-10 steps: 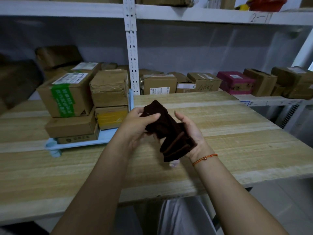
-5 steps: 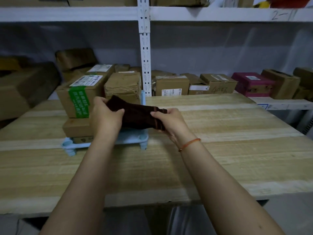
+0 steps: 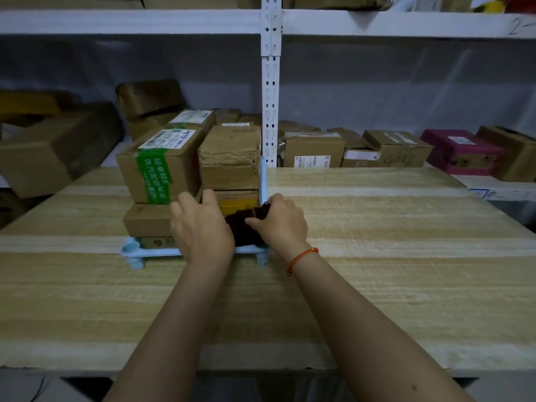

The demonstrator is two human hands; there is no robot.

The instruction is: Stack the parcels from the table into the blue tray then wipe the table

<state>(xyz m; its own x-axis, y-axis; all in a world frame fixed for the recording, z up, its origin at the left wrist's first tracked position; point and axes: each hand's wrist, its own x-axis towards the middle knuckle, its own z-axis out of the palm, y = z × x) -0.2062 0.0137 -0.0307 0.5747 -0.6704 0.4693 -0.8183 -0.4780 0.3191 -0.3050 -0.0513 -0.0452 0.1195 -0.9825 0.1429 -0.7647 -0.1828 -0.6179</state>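
2 bare hands meet over your wooden table (image 3: 377,285), in front of the blue tray (image 3: 129,250) near its far left. Stacked cardboard parcels (image 3: 162,166) fill the tray. Shelves behind hold more boxes (image 3: 313,152), dim and blurred at the left edge. Your left hand (image 3: 203,227) covers part of a dark brown cloth (image 3: 243,227); its grip is hidden. Your right hand (image 3: 281,224) pinches the cloth, hiding the tray's front right corner.
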